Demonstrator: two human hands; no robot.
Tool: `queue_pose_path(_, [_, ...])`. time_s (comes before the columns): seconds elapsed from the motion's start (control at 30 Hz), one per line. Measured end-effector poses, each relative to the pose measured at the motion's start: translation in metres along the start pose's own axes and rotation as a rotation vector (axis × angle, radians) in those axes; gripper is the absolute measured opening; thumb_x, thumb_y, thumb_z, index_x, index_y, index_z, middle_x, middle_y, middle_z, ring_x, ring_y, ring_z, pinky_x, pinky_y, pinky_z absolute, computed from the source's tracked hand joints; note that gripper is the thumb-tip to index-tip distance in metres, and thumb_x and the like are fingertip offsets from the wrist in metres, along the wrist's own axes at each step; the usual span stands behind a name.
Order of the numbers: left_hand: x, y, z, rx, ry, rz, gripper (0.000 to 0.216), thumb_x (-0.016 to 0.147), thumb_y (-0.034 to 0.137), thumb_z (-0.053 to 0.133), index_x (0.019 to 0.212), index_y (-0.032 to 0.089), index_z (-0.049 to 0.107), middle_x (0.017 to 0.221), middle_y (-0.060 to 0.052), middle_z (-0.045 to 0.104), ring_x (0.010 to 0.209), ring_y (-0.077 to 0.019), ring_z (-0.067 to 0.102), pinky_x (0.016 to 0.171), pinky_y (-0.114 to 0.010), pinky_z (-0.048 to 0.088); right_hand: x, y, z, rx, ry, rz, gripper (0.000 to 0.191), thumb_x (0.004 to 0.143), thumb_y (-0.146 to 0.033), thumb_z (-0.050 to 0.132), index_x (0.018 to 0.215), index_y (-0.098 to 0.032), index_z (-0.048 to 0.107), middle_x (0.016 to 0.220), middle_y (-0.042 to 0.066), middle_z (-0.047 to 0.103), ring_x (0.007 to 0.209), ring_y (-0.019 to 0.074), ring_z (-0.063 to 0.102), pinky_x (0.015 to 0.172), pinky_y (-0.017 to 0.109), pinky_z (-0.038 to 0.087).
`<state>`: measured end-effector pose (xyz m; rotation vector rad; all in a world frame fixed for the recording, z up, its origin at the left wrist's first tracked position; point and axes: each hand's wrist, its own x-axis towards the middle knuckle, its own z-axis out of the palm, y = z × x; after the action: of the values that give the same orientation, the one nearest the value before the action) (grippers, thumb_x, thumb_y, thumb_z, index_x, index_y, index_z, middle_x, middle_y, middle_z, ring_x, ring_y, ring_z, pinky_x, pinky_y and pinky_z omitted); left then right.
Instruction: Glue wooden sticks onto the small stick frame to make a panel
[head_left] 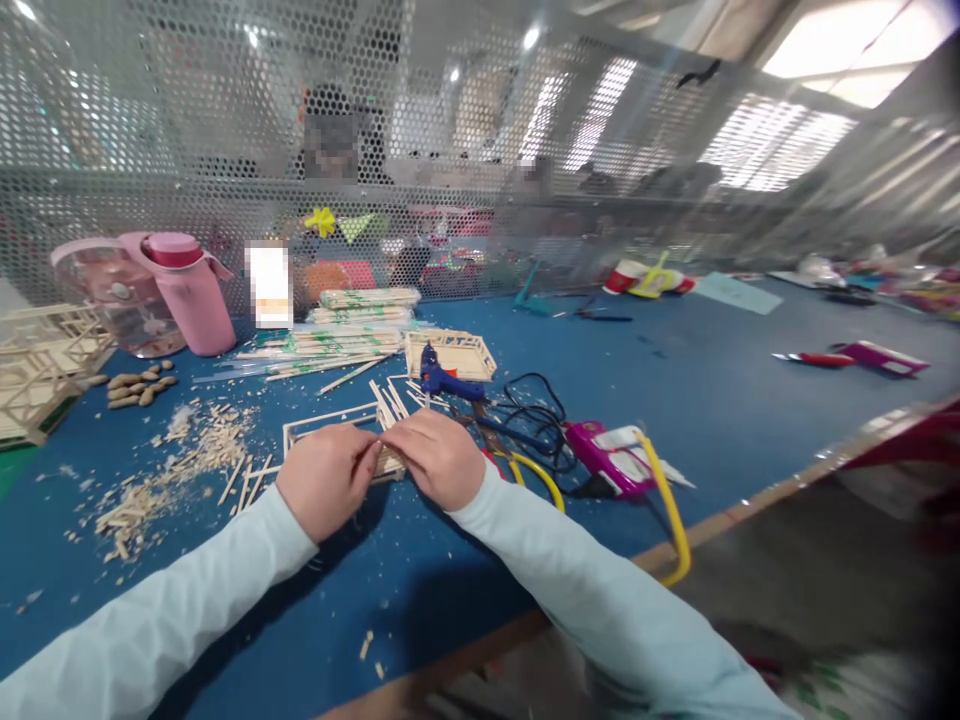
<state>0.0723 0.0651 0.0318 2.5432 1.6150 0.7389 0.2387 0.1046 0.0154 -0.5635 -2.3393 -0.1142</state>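
Note:
My left hand (325, 478) and my right hand (437, 455) meet over a small frame of thin wooden sticks (330, 414) on the blue table. Both hands are closed in a pinch, fingertips almost touching. Whatever lies between the fingers is too small or hidden to make out. Several loose wooden sticks (388, 400) stick out just beyond the fingertips. A few more short sticks (246, 482) lie left of my left hand. Behind my right hand rests a blue glue gun (450, 378), in front of a tray-like stick frame (457, 357).
Bundled sticks in plastic (345, 335), a pink bottle (191, 295), peanuts (139, 385) and wood scraps (202, 450) lie left and behind. To the right are black cable (551, 440), yellow-handled scissors (536, 475) and a magenta device (615, 460). A perforated metal screen (450, 120) closes the back.

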Motion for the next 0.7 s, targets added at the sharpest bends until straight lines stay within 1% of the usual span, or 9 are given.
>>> queue_pose_path(0.07, [-0.001, 0.001, -0.003, -0.002, 0.014, -0.017, 0.031, 0.087, 0.026, 0.038, 0.08, 0.02, 0.068, 0.072, -0.005, 0.069, 0.067, -0.0193, 0.063, 0.06, -0.029, 0.044, -0.003, -0.001, -0.008, 0.026, 0.04, 0.06, 0.024, 0.09, -0.02, 0.041, 0.102, -0.017, 0.062, 0.089, 0.01, 0.069, 0.082, 0.0183, 0.061, 0.075, 0.031, 0.049])
queue_pose_path(0.13, [-0.002, 0.001, -0.006, -0.004, 0.037, -0.039, 0.031, 0.087, 0.027, 0.039, 0.08, 0.02, 0.068, 0.074, -0.006, 0.07, 0.067, -0.0199, 0.064, 0.06, -0.029, 0.044, -0.009, -0.001, -0.02, -0.013, 0.13, 0.214, 0.025, 0.09, -0.022, 0.041, 0.104, -0.017, 0.06, 0.096, 0.01, 0.068, 0.089, 0.0175, 0.062, 0.08, 0.03, 0.048])
queue_pose_path(0.2, [-0.002, 0.0, -0.009, -0.015, 0.064, -0.056, 0.031, 0.086, 0.028, 0.039, 0.079, 0.02, 0.069, 0.077, -0.006, 0.071, 0.07, -0.0204, 0.064, 0.062, -0.03, 0.045, -0.018, 0.001, -0.033, -0.134, 0.156, 0.425, 0.025, 0.091, -0.027, 0.04, 0.09, -0.017, 0.063, 0.088, 0.009, 0.069, 0.083, 0.0179, 0.064, 0.075, 0.029, 0.048])
queue_pose_path(0.23, [-0.002, 0.0, -0.01, -0.023, 0.078, -0.063, 0.031, 0.086, 0.028, 0.04, 0.079, 0.02, 0.069, 0.078, -0.006, 0.071, 0.071, -0.0205, 0.065, 0.063, -0.03, 0.045, -0.024, 0.003, -0.038, -0.217, 0.096, 0.534, 0.03, 0.091, -0.032, 0.041, 0.077, -0.018, 0.063, 0.077, 0.008, 0.069, 0.075, 0.0184, 0.064, 0.068, 0.029, 0.048])
queue_pose_path(0.3, [-0.002, 0.001, -0.011, -0.045, 0.103, -0.071, 0.031, 0.086, 0.028, 0.04, 0.079, 0.02, 0.069, 0.079, -0.006, 0.072, 0.072, -0.0203, 0.065, 0.064, -0.03, 0.046, -0.034, 0.008, -0.043, -0.379, -0.147, 0.73, 0.043, 0.088, -0.045, 0.042, 0.058, -0.019, 0.056, 0.059, 0.006, 0.064, 0.059, 0.0198, 0.063, 0.053, 0.028, 0.044])
queue_pose_path(0.37, [-0.002, 0.002, -0.012, -0.068, 0.122, -0.07, 0.03, 0.086, 0.028, 0.041, 0.079, 0.02, 0.069, 0.079, -0.006, 0.072, 0.072, -0.0199, 0.065, 0.064, -0.03, 0.047, -0.042, 0.011, -0.043, -0.485, -0.412, 0.849, 0.044, 0.084, -0.052, 0.045, 0.056, -0.02, 0.054, 0.057, 0.007, 0.064, 0.056, 0.0222, 0.063, 0.046, 0.028, 0.038])
queue_pose_path(0.47, [-0.003, 0.003, -0.012, -0.104, 0.145, -0.051, 0.03, 0.086, 0.028, 0.041, 0.077, 0.02, 0.069, 0.078, -0.006, 0.071, 0.071, -0.0201, 0.065, 0.063, -0.03, 0.047, -0.046, 0.012, -0.037, -0.531, -0.569, 0.888, 0.026, 0.081, -0.042, 0.054, 0.069, -0.019, 0.056, 0.066, 0.009, 0.067, 0.061, 0.0243, 0.065, 0.048, 0.028, 0.037])
queue_pose_path(0.6, [-0.004, 0.004, -0.016, -0.149, 0.193, -0.029, 0.029, 0.087, 0.028, 0.041, 0.081, 0.019, 0.068, 0.079, -0.006, 0.071, 0.072, -0.0197, 0.065, 0.065, -0.03, 0.048, -0.041, 0.01, -0.038, -0.506, -0.557, 0.893, 0.009, 0.08, -0.026, 0.055, 0.076, -0.018, 0.057, 0.075, 0.011, 0.068, 0.067, 0.0244, 0.066, 0.053, 0.029, 0.04])
queue_pose_path(0.7, [-0.003, 0.006, -0.022, -0.228, 0.19, 0.03, 0.026, 0.086, 0.026, 0.043, 0.08, 0.019, 0.067, 0.073, -0.004, 0.069, 0.067, -0.0163, 0.063, 0.062, -0.027, 0.046, -0.035, 0.002, -0.055, -0.523, -0.49, 0.937, 0.012, 0.083, -0.022, 0.046, 0.082, -0.017, 0.057, 0.073, 0.01, 0.066, 0.064, 0.0245, 0.064, 0.053, 0.03, 0.04])
